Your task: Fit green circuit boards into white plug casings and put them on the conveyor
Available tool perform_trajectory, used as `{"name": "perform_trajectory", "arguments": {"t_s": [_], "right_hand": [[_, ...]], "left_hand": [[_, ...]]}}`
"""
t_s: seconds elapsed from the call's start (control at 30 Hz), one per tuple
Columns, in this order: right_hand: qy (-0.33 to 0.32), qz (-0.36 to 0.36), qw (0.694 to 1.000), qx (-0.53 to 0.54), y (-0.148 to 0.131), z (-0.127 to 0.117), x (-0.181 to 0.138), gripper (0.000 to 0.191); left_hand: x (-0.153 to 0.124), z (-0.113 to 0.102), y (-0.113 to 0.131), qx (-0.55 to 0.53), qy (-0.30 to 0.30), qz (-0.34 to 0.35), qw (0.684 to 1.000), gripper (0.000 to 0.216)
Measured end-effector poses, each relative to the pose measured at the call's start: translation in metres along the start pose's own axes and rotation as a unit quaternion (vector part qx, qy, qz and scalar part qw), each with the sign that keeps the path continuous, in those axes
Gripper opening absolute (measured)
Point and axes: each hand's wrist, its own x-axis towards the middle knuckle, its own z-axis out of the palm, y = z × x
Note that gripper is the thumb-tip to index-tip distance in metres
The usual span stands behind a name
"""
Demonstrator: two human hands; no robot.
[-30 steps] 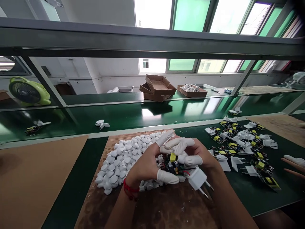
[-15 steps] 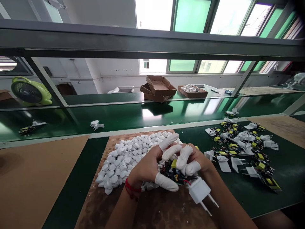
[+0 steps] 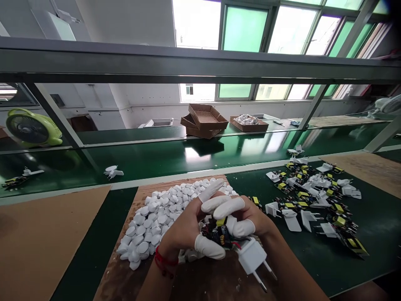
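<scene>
Both my hands meet over a brown work board (image 3: 200, 278), with white finger cots on the fingertips. My left hand (image 3: 184, 228) and my right hand (image 3: 247, 217) are closed together on a small circuit board (image 3: 219, 234) with a yellow part and dark capacitors. A white plug piece (image 3: 252, 259) with two metal pins hangs from the board by red wire, below my right hand. A heap of white round caps (image 3: 159, 211) lies on the board just left of my hands.
Several circuit boards with white plug pieces (image 3: 313, 196) lie on the green mat to the right. A green conveyor belt (image 3: 175, 154) behind carries single assemblies (image 3: 113, 171). Brown trays (image 3: 205, 119) stand beyond it, a green fan (image 3: 29, 130) at far left, cardboard (image 3: 46, 234) at left.
My hands keep working the circuit board, fingers shifting and the plug piece swinging lower. The assemblies on the conveyor belt have drifted left. The view has tilted slightly.
</scene>
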Motion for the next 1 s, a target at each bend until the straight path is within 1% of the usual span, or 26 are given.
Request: {"name": "perform_trajectory", "arguments": {"t_s": [0.1, 0.2, 0.3, 0.37, 0.43, 0.5, 0.6, 0.67, 0.73, 0.83, 0.9, 1.0], "right_hand": [[0.018, 0.007, 1.0, -0.009, 0.0, 0.002, 0.001, 0.025], [0.046, -0.028, 0.998, -0.026, 0.003, 0.004, 0.002, 0.018], [0.075, -0.047, 0.995, -0.052, 0.003, 0.006, 0.003, 0.02], [0.077, -0.044, 0.995, -0.05, 0.002, 0.007, 0.004, 0.029], [0.066, -0.039, 0.996, -0.041, 0.003, 0.005, 0.004, 0.032], [0.06, -0.029, 0.997, -0.037, 0.005, 0.004, 0.003, 0.031], [0.081, -0.011, 0.996, -0.019, 0.007, 0.002, 0.001, 0.024], [0.082, -0.004, 0.997, -0.005, 0.008, 0.003, 0.0, 0.021], [0.084, 0.006, 0.996, -0.007, 0.008, 0.004, 0.0, 0.026], [0.107, 0.025, 0.994, -0.031, 0.01, 0.005, 0.001, 0.041], [0.114, 0.023, 0.992, -0.045, 0.012, 0.006, 0.002, 0.043], [0.111, 0.013, 0.992, -0.063, 0.014, 0.006, 0.001, 0.041]], "left_hand": [[0.0, -0.003, 0.001, 0.011, 0.003, 0.004, 1.0, 0.119], [0.002, -0.001, 0.003, 0.003, -0.013, 0.009, 1.0, 0.121], [0.004, 0.002, 0.004, -0.016, -0.01, 0.012, 1.0, 0.121], [0.005, 0.004, 0.003, -0.034, -0.009, 0.013, 0.999, 0.123], [0.005, 0.004, 0.002, -0.043, -0.011, 0.016, 0.999, 0.125], [0.005, 0.003, 0.002, -0.044, -0.009, 0.017, 0.999, 0.127], [0.005, 0.003, 0.002, -0.039, 0.008, 0.015, 0.999, 0.126], [0.004, 0.002, 0.003, -0.034, 0.017, 0.015, 0.999, 0.126], [0.004, 0.001, 0.003, -0.032, 0.024, 0.021, 0.999, 0.127], [0.003, 0.001, 0.001, -0.033, 0.039, 0.033, 0.998, 0.128], [0.003, 0.001, 0.0, -0.033, 0.047, 0.034, 0.998, 0.129], [0.002, 0.001, -0.001, -0.03, 0.048, 0.034, 0.998, 0.129]]}}
